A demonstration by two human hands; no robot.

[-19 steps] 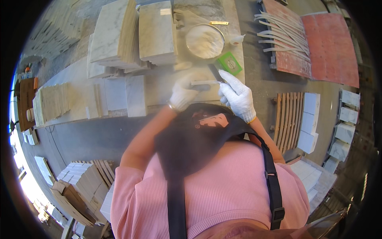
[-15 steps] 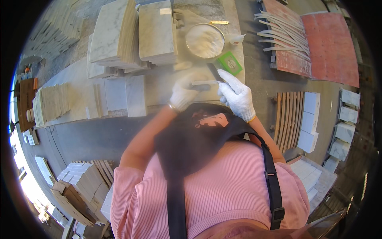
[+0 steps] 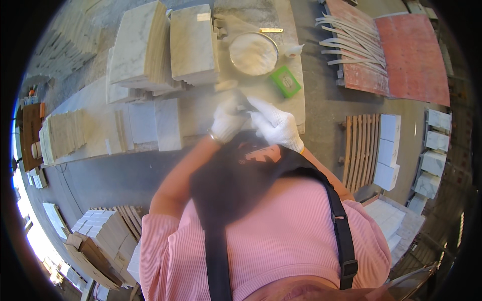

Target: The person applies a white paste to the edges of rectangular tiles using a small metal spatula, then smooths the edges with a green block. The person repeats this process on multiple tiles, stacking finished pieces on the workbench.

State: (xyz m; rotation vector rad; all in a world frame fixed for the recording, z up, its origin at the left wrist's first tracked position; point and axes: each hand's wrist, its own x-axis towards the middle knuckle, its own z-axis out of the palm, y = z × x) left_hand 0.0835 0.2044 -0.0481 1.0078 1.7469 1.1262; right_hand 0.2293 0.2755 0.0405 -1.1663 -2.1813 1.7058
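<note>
At the near edge of the worktable, both my hands are close together in white knit gloves. My left hand (image 3: 227, 120) is closed around a narrow white piece (image 3: 241, 107), of which only a small bit shows between the gloves. My right hand (image 3: 275, 123) is closed, its fingers reaching over to the left hand. A dark, flat, slim tool (image 3: 244, 100) lies at its fingertips against the white piece; its kind cannot be made out. Haze blurs this spot. Beyond the hands are a round basin of white powder (image 3: 254, 54) and a green box (image 3: 285, 82).
Stacks of grey-white marble tiles (image 3: 193, 42) stand on the worktable (image 3: 201, 108), with loose tiles (image 3: 168, 123) to the left. A yellow-handled tool (image 3: 271, 30) lies behind the basin. Right of the table are a red board (image 3: 411, 57) with white strips (image 3: 351, 40) and a wooden pallet (image 3: 361, 150).
My right hand has moved left and now meets my left hand. The dark tool has gone with it, and the white piece, earlier showing between the hands, is mostly covered.
</note>
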